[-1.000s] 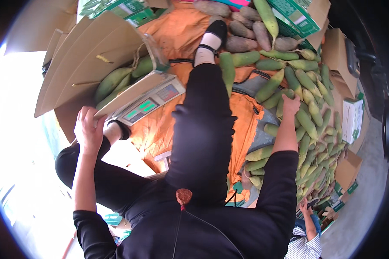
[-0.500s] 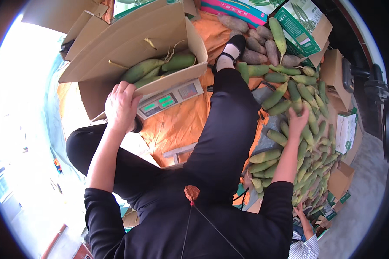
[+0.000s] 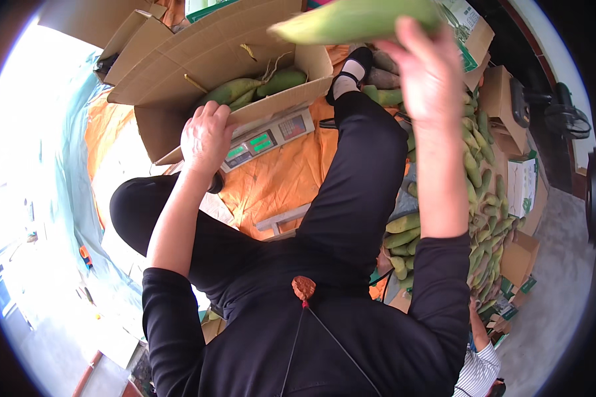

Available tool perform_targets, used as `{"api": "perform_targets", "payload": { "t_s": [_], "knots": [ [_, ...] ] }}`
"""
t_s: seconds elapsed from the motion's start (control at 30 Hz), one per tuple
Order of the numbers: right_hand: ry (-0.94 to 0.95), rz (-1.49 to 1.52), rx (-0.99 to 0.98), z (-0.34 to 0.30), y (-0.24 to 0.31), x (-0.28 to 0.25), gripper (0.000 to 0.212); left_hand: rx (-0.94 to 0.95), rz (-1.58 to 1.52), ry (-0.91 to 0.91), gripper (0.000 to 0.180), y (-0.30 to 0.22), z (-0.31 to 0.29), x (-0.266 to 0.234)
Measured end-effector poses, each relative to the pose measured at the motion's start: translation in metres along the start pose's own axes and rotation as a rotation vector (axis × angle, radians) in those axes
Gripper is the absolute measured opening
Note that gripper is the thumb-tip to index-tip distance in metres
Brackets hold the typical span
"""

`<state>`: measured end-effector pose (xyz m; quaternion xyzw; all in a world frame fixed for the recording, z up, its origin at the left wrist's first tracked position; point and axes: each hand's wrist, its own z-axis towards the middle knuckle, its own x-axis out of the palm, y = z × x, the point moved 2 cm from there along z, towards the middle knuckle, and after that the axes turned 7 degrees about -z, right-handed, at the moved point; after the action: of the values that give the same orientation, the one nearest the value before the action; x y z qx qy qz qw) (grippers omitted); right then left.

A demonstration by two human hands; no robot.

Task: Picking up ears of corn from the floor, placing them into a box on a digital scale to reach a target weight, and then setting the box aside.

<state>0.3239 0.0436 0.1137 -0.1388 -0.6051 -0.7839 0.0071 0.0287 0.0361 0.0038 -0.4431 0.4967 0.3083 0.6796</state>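
Observation:
My right hand (image 3: 430,76) is raised at the top right of centre, closed around a large green radish (image 3: 351,23); both are slightly blurred. The radish lies sideways, its pale tip pointing left. My left hand (image 3: 206,135) curls its fingers over the near rim of an open cardboard box (image 3: 205,53). Inside the box are several green radishes (image 3: 281,81), some with thin roots. Under the box sits a digital scale (image 3: 291,127) with a lit green display. To my right spreads a big pile of green radishes (image 3: 487,231), partly covered by my forearm.
Orange sheeting (image 3: 258,192) covers the floor between my legs, with a small stool edge (image 3: 283,217) on it. Reddish radishes (image 3: 383,78) lie past my foot. A black fan (image 3: 566,116) and more cartons (image 3: 520,264) stand at right. Another person's striped sleeve (image 3: 477,367) shows at lower right.
My right hand has lifted a green radish from the pile and carried it up and forward. My left hand stays on the box rim. The whole view has shifted a little.

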Motion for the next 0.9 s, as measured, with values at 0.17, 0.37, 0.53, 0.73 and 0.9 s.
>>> {"api": "perform_targets", "payload": {
  "t_s": [0.17, 0.37, 0.53, 0.73, 0.9],
  "knots": [
    [0.191, -0.216, 0.295, 0.007, -0.070, 0.039, 0.058, 0.021, 0.000, 0.007, 0.021, -0.003, 0.003, 0.000],
    [0.119, -0.433, 0.073, -0.005, -0.048, -0.015, 0.036, 0.013, -0.010, 0.029, 0.023, -0.001, 0.001, -0.001],
    [-0.181, -0.666, 0.237, -0.053, -0.059, -0.115, 0.033, 0.004, 0.012, 0.012, 0.024, 0.000, 0.000, 0.000],
    [-0.358, -0.819, 0.616, -0.193, -0.150, -0.227, 0.026, 0.026, -0.030, 0.082, 0.035, 0.000, 0.001, -0.003],
    [-0.226, -0.960, 0.870, -0.305, -0.199, -0.245, 0.027, -0.033, -0.091, 0.117, 0.050, 0.004, -0.002, -0.030]
  ]
}}
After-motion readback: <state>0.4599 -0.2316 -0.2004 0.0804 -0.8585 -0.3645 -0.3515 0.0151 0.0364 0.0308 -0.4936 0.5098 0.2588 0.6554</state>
